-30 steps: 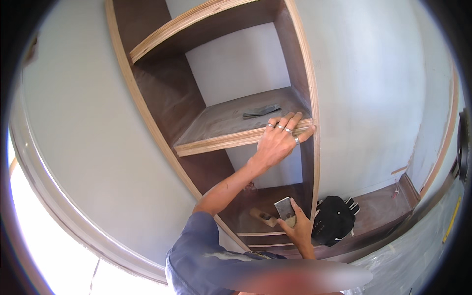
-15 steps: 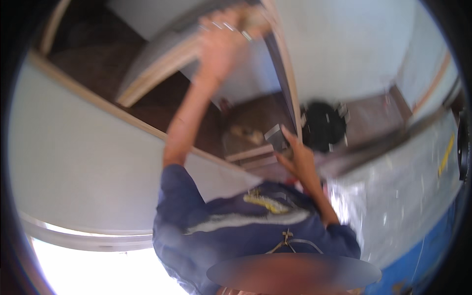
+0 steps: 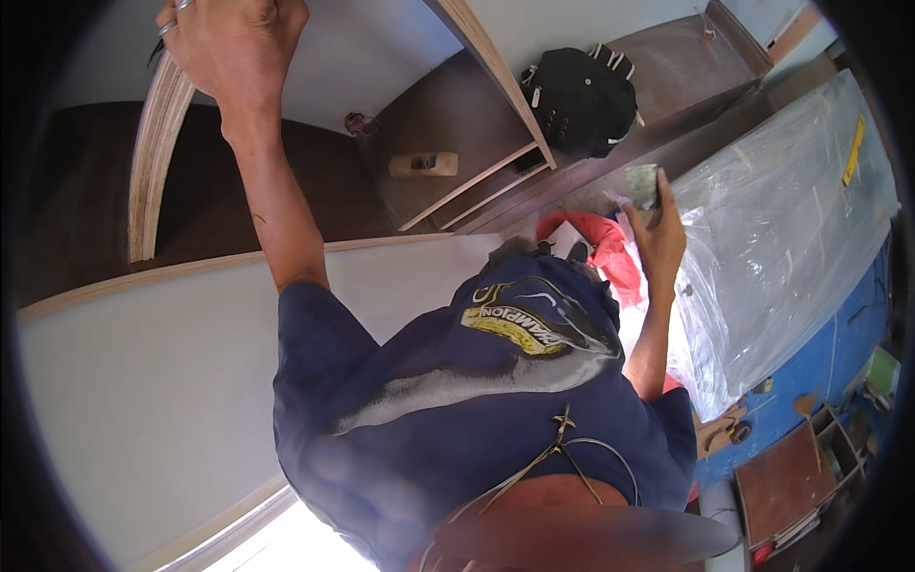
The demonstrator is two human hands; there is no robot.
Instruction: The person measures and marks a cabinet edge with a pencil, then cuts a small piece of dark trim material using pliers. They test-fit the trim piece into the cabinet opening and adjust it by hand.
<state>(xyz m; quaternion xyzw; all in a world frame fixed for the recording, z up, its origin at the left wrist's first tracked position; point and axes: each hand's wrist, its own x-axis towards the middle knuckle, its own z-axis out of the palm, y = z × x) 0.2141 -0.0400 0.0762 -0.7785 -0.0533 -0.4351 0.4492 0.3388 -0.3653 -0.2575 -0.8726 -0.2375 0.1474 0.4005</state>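
Observation:
My left hand (image 3: 238, 52), with rings on its fingers, is raised at the top left by the upper end of an upright with a pale plywood edge (image 3: 152, 172). Its fingers are curled, partly cut off by the picture's edge; what they close on does not show clearly. At the right, my right hand (image 3: 658, 234) grips a small flat rectangular piece (image 3: 644, 183), grey-green and mottled with a dark side, between thumb and fingers. It is held out above a red cloth (image 3: 610, 250) and clear plastic sheeting.
Brown cabinet shelves (image 3: 315, 172) hold a small wooden block with a dark slot (image 3: 422, 164). A black fabric bag or cap (image 3: 583, 103) lies beyond the frame. Plastic sheeting (image 3: 772, 248) covers a surface at right, with a yellow strip (image 3: 854, 151). Wooden boxes (image 3: 782, 481) stand lower right.
The view has shifted across the cabinet. My left hand has left the frame's top corner for the plywood upright at left. My right hand has moved right, away from the cabinet, still holding the rectangular piece.

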